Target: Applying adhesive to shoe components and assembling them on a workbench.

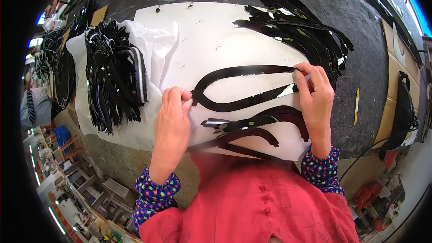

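Nearest lens: red jacket front [243,193], lower centre of view. On white board [202,31] over dark surface [364,63]: black strip pair [252,69], bowed into a wide loop; cannot tell whether two strips or one doubled. Judge work on pair as part-way: ends crossing at left, apart at right. Judge more left: loose strips [265,119] near board's front edge, left bundle [108,72] on crumpled white sheet [157,40], upper-right bundle [306,31]; cannot tell finished from unfinished.

Pose: left hand [173,112] clamped on crossing ends, thumb against fingertips, knuckles upward. Right hand [315,91] pinching upper length's right end between thumb and forefinger, other fingers loosely curled; lower length's end close by thumb, contact unclear. Hands well apart, spanning loop lengthwise; forearms in patterned sleeves [157,189], leaning slightly inward.
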Available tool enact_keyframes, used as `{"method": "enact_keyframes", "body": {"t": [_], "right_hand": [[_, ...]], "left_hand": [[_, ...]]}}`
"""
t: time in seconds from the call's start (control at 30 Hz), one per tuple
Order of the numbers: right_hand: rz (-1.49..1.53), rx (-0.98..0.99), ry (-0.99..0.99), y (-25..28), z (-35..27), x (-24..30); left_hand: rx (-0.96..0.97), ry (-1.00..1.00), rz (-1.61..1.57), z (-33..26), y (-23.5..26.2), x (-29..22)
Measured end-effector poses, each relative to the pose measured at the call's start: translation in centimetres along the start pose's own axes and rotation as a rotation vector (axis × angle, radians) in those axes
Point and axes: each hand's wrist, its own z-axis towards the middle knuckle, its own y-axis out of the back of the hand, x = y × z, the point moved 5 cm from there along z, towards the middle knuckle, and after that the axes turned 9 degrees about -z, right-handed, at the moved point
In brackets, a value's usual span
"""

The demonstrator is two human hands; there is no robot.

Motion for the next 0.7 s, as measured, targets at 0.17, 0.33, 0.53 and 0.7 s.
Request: {"method": "enact_keyframes", "body": {"t": [0.17,0.33,0.53,0.7], "right_hand": [[0.018,-0.009,0.018,-0.1,-0.1,0.0],[0.042,-0.04,0.06,-0.2,-0.2,0.1],[0.164,-0.035,-0.068,0.5,-0.1,-1.2],[0.36,0.013,-0.224,1.0,-0.4,-2.4]], "left_hand": [[-0.124,-0.136,0.072,0.4,0.4,0.2],[-0.221,-0.174,0.025,0.9,0.4,-0.1],[-0.182,-0.108,-0.469,1.5,0.1,0.4],[-0.134,-0.091,-0.564,1.3,0.2,1.1]]}}
